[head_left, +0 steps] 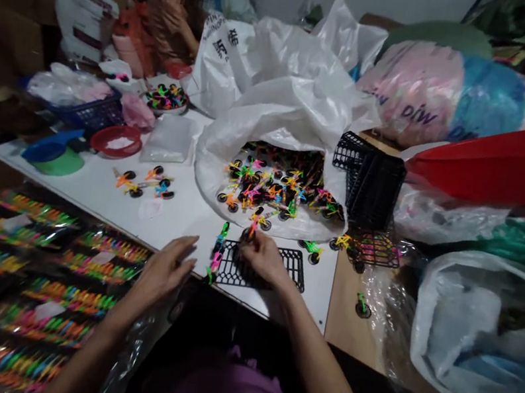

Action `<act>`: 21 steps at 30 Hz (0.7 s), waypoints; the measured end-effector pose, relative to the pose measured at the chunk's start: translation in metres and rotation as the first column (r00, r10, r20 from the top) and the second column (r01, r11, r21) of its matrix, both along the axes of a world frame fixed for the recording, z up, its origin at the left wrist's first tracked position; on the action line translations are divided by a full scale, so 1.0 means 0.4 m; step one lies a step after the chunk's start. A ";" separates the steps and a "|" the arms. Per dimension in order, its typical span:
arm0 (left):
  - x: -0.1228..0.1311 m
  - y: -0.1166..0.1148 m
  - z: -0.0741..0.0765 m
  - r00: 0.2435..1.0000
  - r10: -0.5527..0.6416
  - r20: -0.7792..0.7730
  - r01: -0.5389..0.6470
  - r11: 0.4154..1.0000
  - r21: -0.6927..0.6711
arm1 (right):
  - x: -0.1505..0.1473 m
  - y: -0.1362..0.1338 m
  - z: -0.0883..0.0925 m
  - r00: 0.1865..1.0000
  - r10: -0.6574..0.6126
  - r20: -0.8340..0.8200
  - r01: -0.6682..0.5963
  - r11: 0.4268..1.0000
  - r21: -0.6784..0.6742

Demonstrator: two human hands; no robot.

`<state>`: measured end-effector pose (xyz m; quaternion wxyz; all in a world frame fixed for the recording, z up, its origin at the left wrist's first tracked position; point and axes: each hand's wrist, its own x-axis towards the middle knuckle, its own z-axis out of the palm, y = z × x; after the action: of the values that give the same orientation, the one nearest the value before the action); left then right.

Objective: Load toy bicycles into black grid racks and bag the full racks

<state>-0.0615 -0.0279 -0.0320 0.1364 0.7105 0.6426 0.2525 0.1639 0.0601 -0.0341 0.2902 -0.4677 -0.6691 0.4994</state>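
My right hand [266, 257] is closed on a small toy bicycle [253, 227] with a pink part and dark wheels, partly hidden by the fingers. Under that hand lies a black plastic grid tray [295, 270]. A row of toy bicycles [216, 259] in green, blue and pink stands along the tray's left end. To the left of the tray, my left hand [168, 269] hovers by the table edge, its fingers apart and holding nothing. Just beyond the tray, a white sack [214, 155] lies with its mouth toward me, full of colourful toy bicycles [273, 191].
Loose toy bicycles lie on the white table [187, 224] at left and right. Black grid trays [375, 185] are stacked right of the sack. A red basin [116, 141] and blue basket [89, 114] stand left. Packed bicycles [59, 293] fill the lower left. Another person [172, 14] sits behind.
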 end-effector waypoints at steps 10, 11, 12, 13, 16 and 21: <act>0.140 0.039 0.158 0.981 0.080 0.178 -0.090 0.995 0.048 | -0.036 -0.065 0.067 0.965 -0.047 0.257 -0.033 0.954 0.299; 0.153 0.042 0.157 0.981 0.095 0.169 -0.102 0.994 0.034 | -0.036 -0.069 0.078 0.965 -0.054 0.258 -0.031 0.949 0.315; 0.164 0.044 0.157 0.981 0.122 0.150 -0.126 0.992 0.020 | -0.037 -0.074 0.084 0.965 -0.062 0.257 -0.025 0.946 0.323; 0.174 0.045 0.156 0.981 0.155 0.119 -0.157 0.987 0.012 | -0.038 -0.079 0.086 0.964 -0.073 0.257 -0.016 0.945 0.326; 0.196 0.039 0.147 0.970 0.238 -0.040 -0.235 0.969 0.071 | -0.041 -0.094 0.076 0.953 -0.112 0.281 0.013 0.943 0.332; 0.219 0.019 0.117 0.941 0.199 -0.275 -0.141 0.966 0.216 | -0.049 -0.111 0.061 0.947 -0.094 0.306 0.000 0.956 0.294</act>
<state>0.0260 -0.0203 0.0147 -0.0527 0.6915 0.6873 0.2160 0.1444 0.0155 -0.0097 0.2566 -0.5101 -0.7612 0.3074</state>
